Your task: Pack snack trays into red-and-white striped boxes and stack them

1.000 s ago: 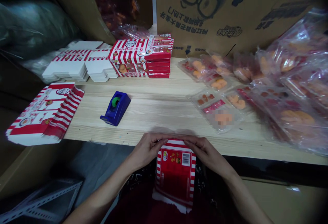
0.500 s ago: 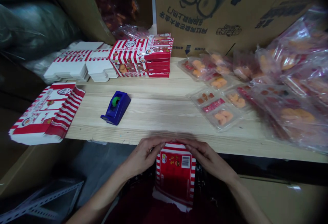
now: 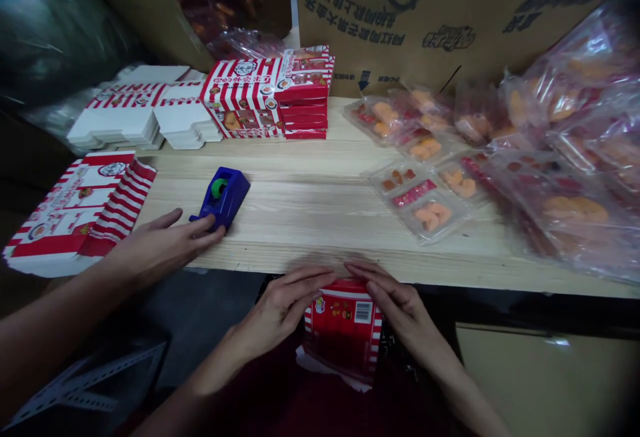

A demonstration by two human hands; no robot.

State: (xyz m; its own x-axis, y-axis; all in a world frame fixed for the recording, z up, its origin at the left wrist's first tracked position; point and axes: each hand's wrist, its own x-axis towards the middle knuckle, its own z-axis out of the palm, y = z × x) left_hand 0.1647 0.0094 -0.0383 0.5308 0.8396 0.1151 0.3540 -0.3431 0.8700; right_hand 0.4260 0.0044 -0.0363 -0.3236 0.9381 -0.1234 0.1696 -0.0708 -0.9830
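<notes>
A red-and-white striped cardboard box (image 3: 340,337) with a barcode stands against my body, below the table's front edge. My left hand (image 3: 285,303) grips its upper left side, fingers laid along the far top edge. On the upper right side, my right hand (image 3: 393,293) holds it the same way, its thumb on the near face. The box's far side and inside are hidden. At the left, another person's hand (image 3: 165,240) reaches in and touches the front of a blue tape dispenser (image 3: 225,193) with a green core.
Flat printed box blanks (image 3: 75,203) lie at the left, with white folded blanks (image 3: 115,123) behind. Filled striped boxes (image 3: 265,97) are stacked at the back. Clear packs of orange candy (image 3: 420,200) spread over the right. A big carton (image 3: 375,30) closes off the rear.
Another person's arm has come in from the left and reached the tape dispenser. My hands remain on the box, fingers shifted slightly at its top. The view has tilted a little.
</notes>
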